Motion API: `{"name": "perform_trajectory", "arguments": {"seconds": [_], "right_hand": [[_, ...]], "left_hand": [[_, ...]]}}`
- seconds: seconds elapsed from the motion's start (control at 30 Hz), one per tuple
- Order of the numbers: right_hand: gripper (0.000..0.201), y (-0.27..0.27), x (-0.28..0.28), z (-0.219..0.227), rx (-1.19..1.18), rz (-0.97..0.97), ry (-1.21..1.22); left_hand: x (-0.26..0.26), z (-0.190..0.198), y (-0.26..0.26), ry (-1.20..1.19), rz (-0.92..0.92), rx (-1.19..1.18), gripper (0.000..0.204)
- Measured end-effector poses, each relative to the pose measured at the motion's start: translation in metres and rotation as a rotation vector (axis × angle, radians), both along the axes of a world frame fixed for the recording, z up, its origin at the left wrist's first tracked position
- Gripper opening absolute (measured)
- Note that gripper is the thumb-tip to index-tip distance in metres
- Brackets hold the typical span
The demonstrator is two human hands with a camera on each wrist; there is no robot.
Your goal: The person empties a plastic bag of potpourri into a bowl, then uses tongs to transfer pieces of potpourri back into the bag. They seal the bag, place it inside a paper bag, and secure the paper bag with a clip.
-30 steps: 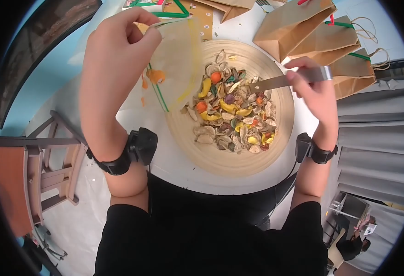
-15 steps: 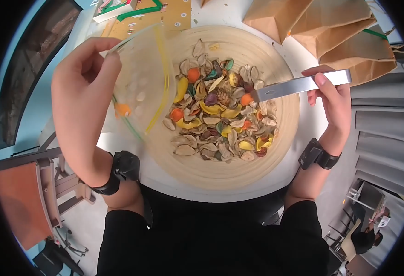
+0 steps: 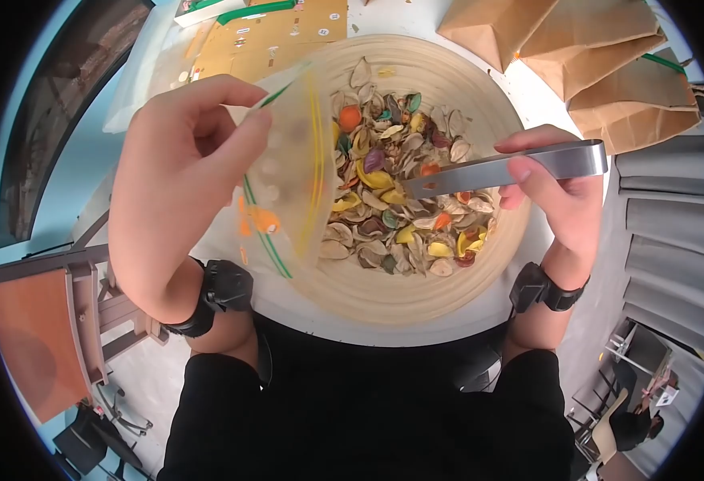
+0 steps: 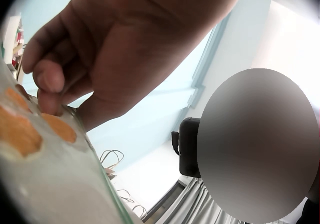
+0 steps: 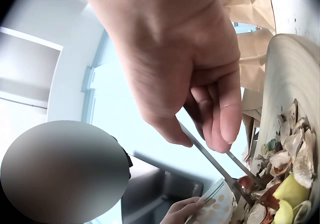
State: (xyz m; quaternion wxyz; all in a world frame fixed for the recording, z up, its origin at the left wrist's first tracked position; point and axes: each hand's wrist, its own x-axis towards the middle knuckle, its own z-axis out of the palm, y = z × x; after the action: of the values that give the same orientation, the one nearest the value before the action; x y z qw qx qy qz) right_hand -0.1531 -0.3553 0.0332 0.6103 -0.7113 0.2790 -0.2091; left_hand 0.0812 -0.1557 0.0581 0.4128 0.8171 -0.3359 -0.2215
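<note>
My left hand (image 3: 180, 152) pinches the top edge of a clear zip bag (image 3: 284, 176) with a yellow zip strip, green edging and orange print. The bag hangs over the left side of a round pale bowl (image 3: 428, 309). Dried potpourri (image 3: 380, 224) of beige, yellow, orange, purple and green pieces fills the bowl's middle. In my right hand (image 3: 556, 184) are metal tongs (image 3: 492, 170), held between thumb and fingers, their tips down in the pile. The right wrist view shows the two tong arms (image 5: 215, 164) slightly apart, with reddish pieces at the tips.
Brown paper bags (image 3: 564, 48) stand behind the bowl at the right. A tan printed sheet (image 3: 268, 44) and a green strip (image 3: 256, 11) lie at the back left. A chair (image 3: 39, 345) is off to the left, and grey curtains (image 3: 669, 224) hang at the right.
The zip bag has come rightward over the bowl's left part with my left hand. Tong tips have shifted left and closer to me, from the pile's right side toward its middle.
</note>
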Motion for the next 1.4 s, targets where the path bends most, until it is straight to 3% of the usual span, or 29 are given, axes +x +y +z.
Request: {"name": "perform_trajectory", "arguments": {"seconds": [0.2, 0.33, 0.43, 0.7, 0.83, 0.97, 1.07, 1.4], "right_hand": [[0.014, 0.004, -0.003, 0.004, -0.029, -0.022, -0.018], [0.016, 0.02, 0.002, 0.01, -0.095, -0.009, -0.254], [0.021, 0.037, 0.021, 0.01, -0.079, 0.086, -0.413], [0.032, 0.012, 0.012, -0.019, -0.082, 0.001, -0.389], [0.026, -0.002, 0.01, -0.026, -0.245, -0.069, -0.334], [0.017, 0.001, 0.012, -0.021, -0.26, -0.164, -0.19], [0.017, 0.008, 0.015, -0.02, -0.269, -0.122, -0.094], [0.015, 0.009, 0.01, -0.016, -0.423, 0.018, -0.101]], "left_hand": [[-0.003, 0.004, 0.002, 0.021, -0.053, -0.02, 0.023], [0.004, 0.004, 0.006, -0.038, -0.105, -0.028, 0.023], [0.005, -0.001, 0.005, -0.051, -0.019, -0.15, 0.022], [0.012, -0.007, 0.004, -0.031, -0.028, -0.13, 0.023], [0.014, -0.004, 0.005, -0.127, -0.082, -0.067, 0.022], [0.012, -0.002, 0.008, -0.119, 0.011, -0.145, 0.024], [0.011, -0.004, 0.007, -0.132, 0.043, -0.187, 0.025], [0.01, -0.004, 0.006, -0.181, 0.086, -0.171, 0.025]]}}
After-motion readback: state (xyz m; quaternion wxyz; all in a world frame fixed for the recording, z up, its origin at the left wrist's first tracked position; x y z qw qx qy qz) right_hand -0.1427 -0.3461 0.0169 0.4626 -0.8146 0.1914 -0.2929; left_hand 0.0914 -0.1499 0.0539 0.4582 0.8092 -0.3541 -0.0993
